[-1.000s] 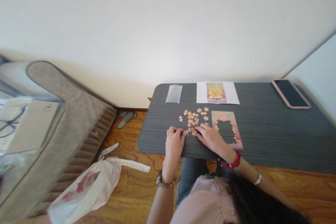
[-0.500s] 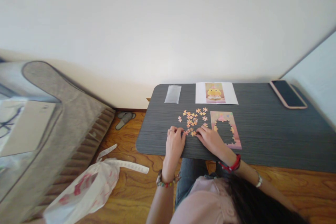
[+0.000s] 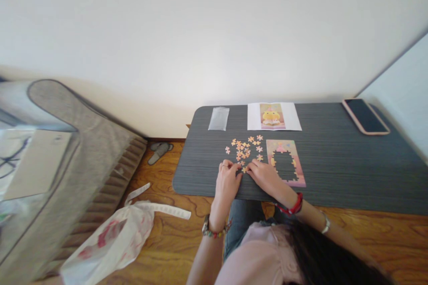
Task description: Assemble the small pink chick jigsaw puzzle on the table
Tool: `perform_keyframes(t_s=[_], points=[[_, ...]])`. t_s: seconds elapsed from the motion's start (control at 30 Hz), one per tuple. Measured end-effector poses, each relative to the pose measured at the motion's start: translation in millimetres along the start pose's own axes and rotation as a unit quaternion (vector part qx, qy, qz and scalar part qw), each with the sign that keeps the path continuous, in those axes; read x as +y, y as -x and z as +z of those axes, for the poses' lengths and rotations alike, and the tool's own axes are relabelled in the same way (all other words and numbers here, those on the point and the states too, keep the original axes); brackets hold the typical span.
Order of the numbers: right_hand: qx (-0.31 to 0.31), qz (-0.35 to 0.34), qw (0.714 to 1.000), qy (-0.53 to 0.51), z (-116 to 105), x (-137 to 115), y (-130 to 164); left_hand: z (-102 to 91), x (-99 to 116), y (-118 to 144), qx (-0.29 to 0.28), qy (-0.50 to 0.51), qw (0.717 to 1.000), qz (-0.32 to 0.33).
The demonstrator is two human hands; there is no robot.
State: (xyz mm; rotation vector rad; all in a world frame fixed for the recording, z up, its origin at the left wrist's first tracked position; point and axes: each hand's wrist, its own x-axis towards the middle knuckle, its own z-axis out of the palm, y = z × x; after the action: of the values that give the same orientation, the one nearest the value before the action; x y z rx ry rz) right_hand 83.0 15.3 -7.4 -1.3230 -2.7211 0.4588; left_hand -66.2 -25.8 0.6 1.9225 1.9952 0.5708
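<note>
Both my hands are low on the dark table, at the near side of a loose cluster of orange and pink jigsaw puzzle pieces (image 3: 243, 151). My left hand (image 3: 229, 179) has its fingers curled, with the tips pinched on a piece at the cluster's edge that they mostly hide. My right hand (image 3: 264, 176) comes in from the other side, its fingertips closed on the edge of a yellowish puzzle piece (image 3: 244, 170). Just right of it lies the puzzle frame (image 3: 300, 170), its border assembled and its middle open to the tabletop.
Behind the pieces lie a clear plastic bag (image 3: 219, 119) and a white sheet (image 3: 291, 116) with a printed yellow character picture. A phone (image 3: 366, 116) rests at the far right of the table (image 3: 341, 173). Slippers (image 3: 159, 152) and a white plastic bag (image 3: 117, 236) are on the floor, beside a grey sofa (image 3: 90, 142).
My left hand has shifted slightly right, closer to my right hand, and its fingertips cover pieces that showed before. The whole view has moved a little.
</note>
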Motion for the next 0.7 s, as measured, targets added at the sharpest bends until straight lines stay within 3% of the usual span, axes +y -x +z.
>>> perform_keyframes(t_s=[0.7], points=[[-0.021, -0.007, 0.999, 0.030, -8.5, 1.0, 4.8, 6.2, 11.2, 1.6, -0.022, -0.001, 1.000, -0.005]])
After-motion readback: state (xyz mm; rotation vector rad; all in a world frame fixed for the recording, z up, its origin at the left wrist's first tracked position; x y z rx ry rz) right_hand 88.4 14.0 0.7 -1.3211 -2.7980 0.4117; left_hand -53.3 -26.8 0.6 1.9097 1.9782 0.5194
